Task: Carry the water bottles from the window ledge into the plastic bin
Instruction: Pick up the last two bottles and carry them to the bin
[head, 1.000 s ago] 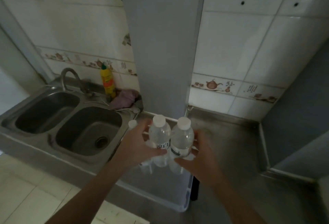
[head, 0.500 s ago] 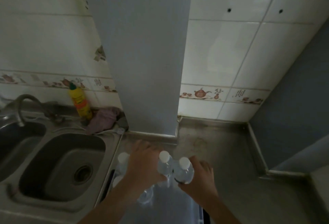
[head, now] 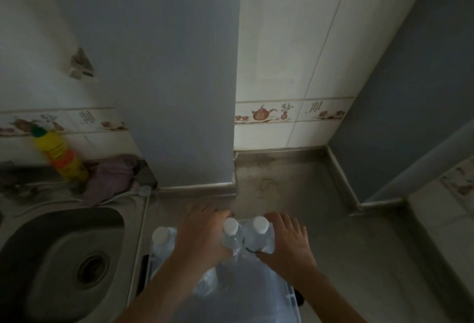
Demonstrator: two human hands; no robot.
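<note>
Both hands were over the far end of the clear plastic bin (head: pixel 287 297), which sat on the steel counter (head: pixel 320 194) right of the sink (head: pixel 64 258). The left hand (head: pixel 202 240) had its fingers wrapped around one water bottle (head: pixel 232 235); the right hand (head: pixel 289 243) gripped a second bottle (head: pixel 259 235), touching the first. A third bottle (head: pixel 161 243) stood upright at the bin's far left corner. A yellow detergent bottle (head: pixel 61 156) stood behind the sink.

Both hands press two clear white-capped water bottles (head: pixel 245 235) together, left hand (head: pixel 202 240) and right hand (head: pixel 287 243), over a translucent plastic bin (head: pixel 282 294) beside a steel sink (head: pixel 64 258)
</note>
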